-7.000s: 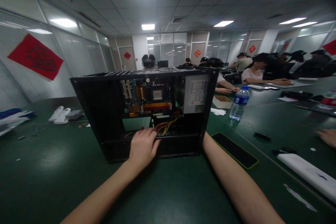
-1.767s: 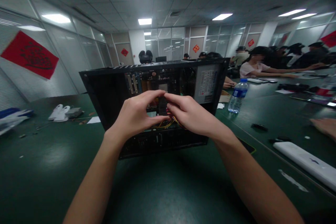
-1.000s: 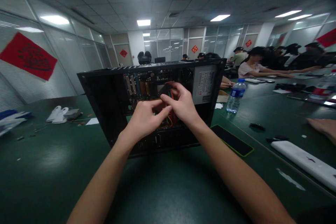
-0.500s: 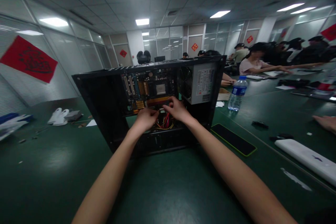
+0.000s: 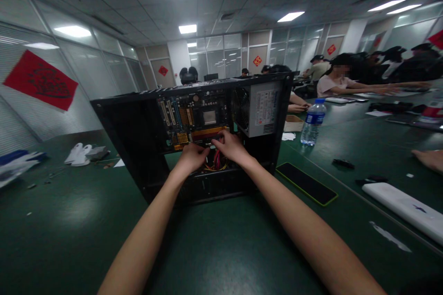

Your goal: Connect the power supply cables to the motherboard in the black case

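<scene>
An open black computer case (image 5: 124, 133) stands on the green table, its inside facing me. In it are a motherboard (image 5: 218, 106) and a power supply (image 5: 265, 110) with a fan. My left hand (image 5: 192, 156) is at the motherboard's lower edge, thumb and fingers pinched together. Close on its right, my right hand (image 5: 231, 147) is pinched too, its fingertips just below the memory slots (image 5: 207, 133). Whatever lies between the fingertips is too small and dark to make out. Red and yellow cables (image 5: 217, 160) hang right below both hands.
Right of the case stand a water bottle (image 5: 313, 122) and a small box (image 5: 293, 123). A black pad with a green edge (image 5: 306, 183) and a long white object (image 5: 404, 207) lie nearer. White plastic bags (image 5: 79, 154) are at left. Another person's hand (image 5: 429, 160) rests at far right.
The case has shifted slightly left in view. My right hand has moved a little left and down, its fingers drawn closer in. My left hand stays almost where it was.
</scene>
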Motion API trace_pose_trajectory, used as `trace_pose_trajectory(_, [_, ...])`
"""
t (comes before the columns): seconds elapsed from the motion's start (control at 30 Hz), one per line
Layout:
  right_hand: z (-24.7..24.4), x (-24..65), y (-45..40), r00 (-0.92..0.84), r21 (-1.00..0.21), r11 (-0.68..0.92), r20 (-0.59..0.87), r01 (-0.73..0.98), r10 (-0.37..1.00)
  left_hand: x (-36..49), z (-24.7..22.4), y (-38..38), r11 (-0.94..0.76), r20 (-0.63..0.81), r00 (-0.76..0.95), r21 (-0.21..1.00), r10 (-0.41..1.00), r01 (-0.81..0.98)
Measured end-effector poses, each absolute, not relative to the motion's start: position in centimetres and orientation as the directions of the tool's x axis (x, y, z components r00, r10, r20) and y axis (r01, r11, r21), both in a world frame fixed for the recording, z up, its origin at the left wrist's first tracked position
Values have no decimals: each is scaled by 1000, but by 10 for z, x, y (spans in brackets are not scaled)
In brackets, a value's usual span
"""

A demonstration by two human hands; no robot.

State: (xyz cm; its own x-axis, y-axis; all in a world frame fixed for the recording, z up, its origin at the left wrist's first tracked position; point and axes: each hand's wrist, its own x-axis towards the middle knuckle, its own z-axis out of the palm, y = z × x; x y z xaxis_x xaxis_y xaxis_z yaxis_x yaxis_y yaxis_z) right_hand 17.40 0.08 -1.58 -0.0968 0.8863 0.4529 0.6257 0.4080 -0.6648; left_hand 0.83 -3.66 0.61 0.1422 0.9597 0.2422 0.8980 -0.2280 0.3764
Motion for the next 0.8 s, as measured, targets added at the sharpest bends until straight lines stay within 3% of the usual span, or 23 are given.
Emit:
trace_pose_trajectory(0.37, [-18,173,5,-80,-690,364,408,626,910,15,11,-25,-151,227,112,161,967,975])
trace_pose_trajectory(0.8, [-13,175,1,-80,-685,366,412,630,908,23,1,-31,-121,301,98,59,949,991])
